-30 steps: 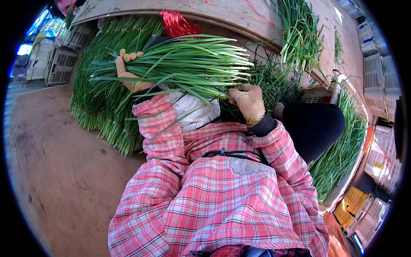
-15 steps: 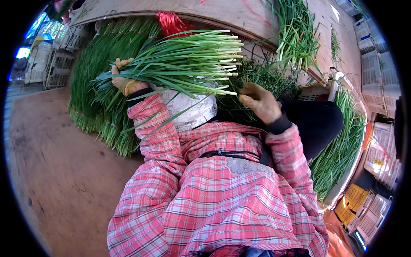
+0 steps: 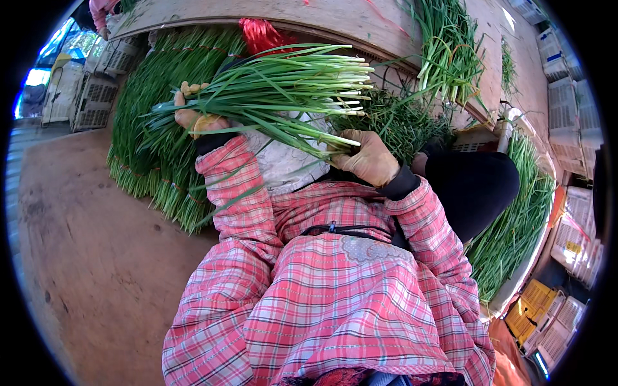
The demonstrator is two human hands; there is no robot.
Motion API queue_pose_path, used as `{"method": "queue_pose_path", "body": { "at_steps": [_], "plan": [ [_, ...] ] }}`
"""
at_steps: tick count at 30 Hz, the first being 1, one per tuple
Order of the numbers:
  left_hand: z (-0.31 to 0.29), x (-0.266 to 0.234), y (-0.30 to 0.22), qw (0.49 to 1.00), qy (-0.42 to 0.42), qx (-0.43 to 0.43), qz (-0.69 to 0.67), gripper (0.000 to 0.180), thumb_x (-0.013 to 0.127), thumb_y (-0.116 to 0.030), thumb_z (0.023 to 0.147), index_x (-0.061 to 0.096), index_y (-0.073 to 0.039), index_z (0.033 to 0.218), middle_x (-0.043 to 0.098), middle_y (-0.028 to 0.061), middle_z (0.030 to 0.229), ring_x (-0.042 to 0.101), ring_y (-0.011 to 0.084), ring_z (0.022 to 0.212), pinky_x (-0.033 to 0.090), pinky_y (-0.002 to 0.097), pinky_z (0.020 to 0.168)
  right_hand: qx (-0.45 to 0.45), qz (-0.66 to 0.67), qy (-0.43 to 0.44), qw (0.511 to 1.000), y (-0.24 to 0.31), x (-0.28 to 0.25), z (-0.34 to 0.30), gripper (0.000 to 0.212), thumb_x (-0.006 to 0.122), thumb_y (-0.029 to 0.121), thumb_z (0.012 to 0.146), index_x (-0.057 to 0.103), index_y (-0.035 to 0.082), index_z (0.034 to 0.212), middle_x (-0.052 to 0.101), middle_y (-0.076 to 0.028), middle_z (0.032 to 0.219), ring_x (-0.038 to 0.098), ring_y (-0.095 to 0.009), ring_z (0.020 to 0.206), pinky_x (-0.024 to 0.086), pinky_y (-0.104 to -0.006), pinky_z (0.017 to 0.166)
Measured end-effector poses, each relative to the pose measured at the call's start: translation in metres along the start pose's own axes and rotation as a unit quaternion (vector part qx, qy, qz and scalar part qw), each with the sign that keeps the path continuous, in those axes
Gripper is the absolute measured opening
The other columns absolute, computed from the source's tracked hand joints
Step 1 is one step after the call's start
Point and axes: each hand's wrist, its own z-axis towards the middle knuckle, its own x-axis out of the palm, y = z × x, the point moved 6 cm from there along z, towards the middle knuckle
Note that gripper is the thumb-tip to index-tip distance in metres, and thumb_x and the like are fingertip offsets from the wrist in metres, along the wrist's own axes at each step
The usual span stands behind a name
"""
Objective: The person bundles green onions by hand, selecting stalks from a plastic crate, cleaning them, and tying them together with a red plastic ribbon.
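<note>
Green garlic chives [image 3: 277, 90], by the look of their flat leaves and pale bases, lay sideways in front of you in a thick, loosely fanned bunch, held up over the white cover [image 3: 286, 168] on your lap. Your left hand [image 3: 205, 123] was wrapped around the leafy end, its fingers [image 3: 187, 88] showing over the far side, clamped on the bunch. Half a second earlier your right hand [image 3: 370, 157] had hung apart from the stems; now it was back at the cut ends, closed on the lowest few, which splayed away from the rest. That put the bunch in both your hands again, its ends uneven. Beyond it, a dense stack of banded chives [image 3: 145, 138] stood on your left, red ribbon [image 3: 259, 35] lay behind, and another bunch [image 3: 449, 55] rested on the wooden table [image 3: 347, 16]. Past your dark-clad knee [image 3: 479, 186], a pale-rimmed tub [image 3: 507, 293] was heaped with more long green leaves. White plastic crates [image 3: 564, 112] were stacked along the right edge, with a yellow crate [image 3: 533, 302] lower down, and pale slatted crates [image 3: 95, 100] stood at far left; what these crates held, you could not tell.
</note>
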Motion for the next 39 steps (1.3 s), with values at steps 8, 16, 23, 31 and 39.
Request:
{"method": "queue_pose_path", "body": {
  "at_steps": [8,16,23,31,39],
  "plan": [
    [-0.002,-0.001,-0.003,0.999,0.026,0.002,-0.028,0.025,0.05,-0.03,0.086,0.059,-0.006,0.085,0.06,0.0096,0.072,0.058,0.0238,0.068,0.051,0.0397,0.067,0.032,0.152,-0.044,0.987,-0.014,-0.029,-0.015,0.023,0.068,0.008,0.08,0.063,-0.005,0.097,0.065,-0.007,0.086,0.059,-0.012,0.08,0.048,-0.0242,0.075],
    [0.007,-0.002,0.002,0.998,0.049,-0.007,-0.033,0.026,0.051,-0.03,0.086,0.058,-0.005,0.088,0.06,0.0117,0.075,0.057,0.0249,0.069,0.051,0.0399,0.068,0.056,0.209,-0.047,0.975,-0.012,0.009,0.011,0.023,0.074,0.008,0.075,0.065,-0.006,0.09,0.066,-0.007,0.08,0.06,-0.011,0.072,0.049,-0.0254,0.069],
    [-0.006,0.005,-0.001,0.999,0.017,0.006,-0.035,0.026,0.05,-0.029,0.087,0.058,-0.004,0.09,0.06,0.0106,0.074,0.057,0.0253,0.068,0.051,0.0397,0.069,0.006,0.238,-0.108,0.965,-0.006,0.008,0.01,0.022,0.073,0.008,0.076,0.064,-0.005,0.09,0.064,-0.005,0.079,0.057,-0.01,0.07,0.048,-0.0243,0.067],
    [-0.004,0.003,0.0,0.998,0.056,-0.003,-0.028,0.026,0.051,-0.03,0.086,0.059,-0.005,0.09,0.061,0.0104,0.075,0.058,0.0259,0.07,0.051,0.0403,0.07,0.035,0.209,-0.067,0.975,-0.013,0.008,0.004,0.017,0.065,0.007,0.082,0.062,-0.007,0.091,0.064,-0.005,0.079,0.056,-0.009,0.067,0.048,-0.0242,0.062],
    [0.007,-0.008,-0.001,0.991,0.121,-0.015,-0.062,0.032,0.05,-0.029,0.086,0.059,0.0,0.097,0.062,0.0121,0.085,0.059,0.0273,0.08,0.049,0.0443,0.079,0.041,-0.478,-0.16,0.863,-0.054,-0.072,-0.042,0.017,0.067,0.018,0.076,0.066,0.005,0.087,0.064,-0.012,0.076,0.061,-0.026,0.066,0.048,-0.0348,0.06]
  ]
}}
